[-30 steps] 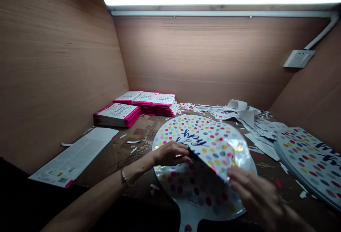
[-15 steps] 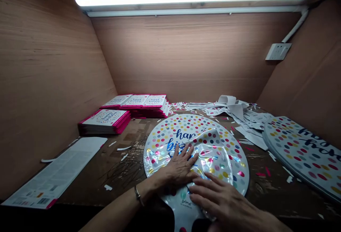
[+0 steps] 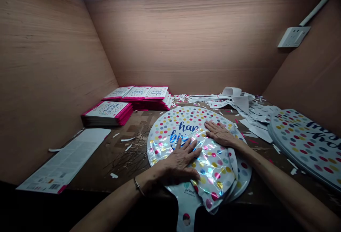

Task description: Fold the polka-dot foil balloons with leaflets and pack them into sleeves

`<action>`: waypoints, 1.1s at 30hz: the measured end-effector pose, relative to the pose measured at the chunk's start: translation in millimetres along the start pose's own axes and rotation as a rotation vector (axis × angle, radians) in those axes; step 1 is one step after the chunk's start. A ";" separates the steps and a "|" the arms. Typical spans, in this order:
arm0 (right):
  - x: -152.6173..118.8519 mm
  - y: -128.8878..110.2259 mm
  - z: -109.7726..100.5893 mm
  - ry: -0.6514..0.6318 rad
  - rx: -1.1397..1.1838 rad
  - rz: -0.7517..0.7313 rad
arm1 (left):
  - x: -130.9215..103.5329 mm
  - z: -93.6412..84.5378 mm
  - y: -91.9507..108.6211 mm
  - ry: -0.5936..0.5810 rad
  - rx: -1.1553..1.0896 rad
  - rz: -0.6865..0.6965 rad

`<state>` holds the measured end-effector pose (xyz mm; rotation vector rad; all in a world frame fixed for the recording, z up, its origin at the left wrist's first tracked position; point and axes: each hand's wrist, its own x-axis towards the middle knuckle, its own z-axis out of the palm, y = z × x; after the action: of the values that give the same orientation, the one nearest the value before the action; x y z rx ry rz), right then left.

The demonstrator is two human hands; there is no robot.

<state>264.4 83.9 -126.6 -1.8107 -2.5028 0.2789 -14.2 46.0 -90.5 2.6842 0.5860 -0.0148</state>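
Observation:
A round foil balloon (image 3: 165, 122) with coloured dots and "happy birthday" lettering lies flat at the table's front edge, its tail hanging toward me. Part of a shiny dotted foil sheet is folded over its front right (image 3: 217, 175); whether it is the same balloon's own foil I cannot tell. My left hand (image 3: 181, 157) lies on the foil with fingers spread, wrist wearing a bracelet. My right hand (image 3: 221, 134) rests flat on the folded part's upper edge, fingers stretched toward the lettering. Neither hand grips anything.
Stacks of pink-edged birthday packets (image 3: 109, 109) stand at the back left. A long printed card (image 3: 71, 157) lies left. More flat dotted balloons (image 3: 306, 143) are piled right. Paper strips (image 3: 239, 100) and scraps lie along the back, near a wall socket (image 3: 294, 37).
My right hand has moved up and away from me, from the tail to the folded foil's upper edge. The fold now covers more of the front right. The camera has tilted down.

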 end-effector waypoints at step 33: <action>-20.2 4.7 -47.3 0.207 0.326 0.102 | 13.4 25.8 25.2 0.976 -1.453 -1.035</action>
<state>281.7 72.1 -79.5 -1.7379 -2.0897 0.4481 10.0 20.6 -106.1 0.6885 1.4104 0.9997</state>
